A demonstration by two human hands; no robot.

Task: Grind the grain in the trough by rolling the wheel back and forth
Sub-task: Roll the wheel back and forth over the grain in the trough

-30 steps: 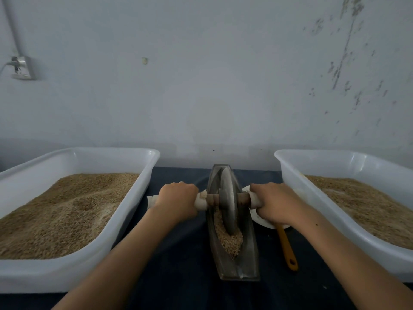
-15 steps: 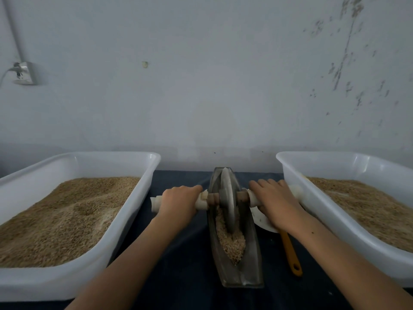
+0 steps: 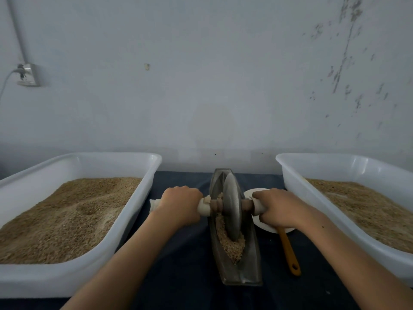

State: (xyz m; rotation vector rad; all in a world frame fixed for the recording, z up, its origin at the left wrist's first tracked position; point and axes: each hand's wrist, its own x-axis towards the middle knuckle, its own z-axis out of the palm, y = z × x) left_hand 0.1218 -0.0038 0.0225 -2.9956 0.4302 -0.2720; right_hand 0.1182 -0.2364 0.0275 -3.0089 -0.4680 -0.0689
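Rolled back toward the person, the wheel [image 3: 232, 206] sits mid-trough [image 3: 243, 276].
Left hand [image 3: 181, 204] and right hand [image 3: 279, 208] each grip the axle handle [image 3: 204, 205].

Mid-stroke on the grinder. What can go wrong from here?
1. Grain is heaped toward the near end of the narrow grey metal trough; a long pull of the grey metal disc wheel may push some over the rim.
2. The right hand grips the white-wrapped axle handle directly above the small white dish and orange-handled tool; it could knock them.
3. The trough looks unclamped on the dark cloth, so it may slide.
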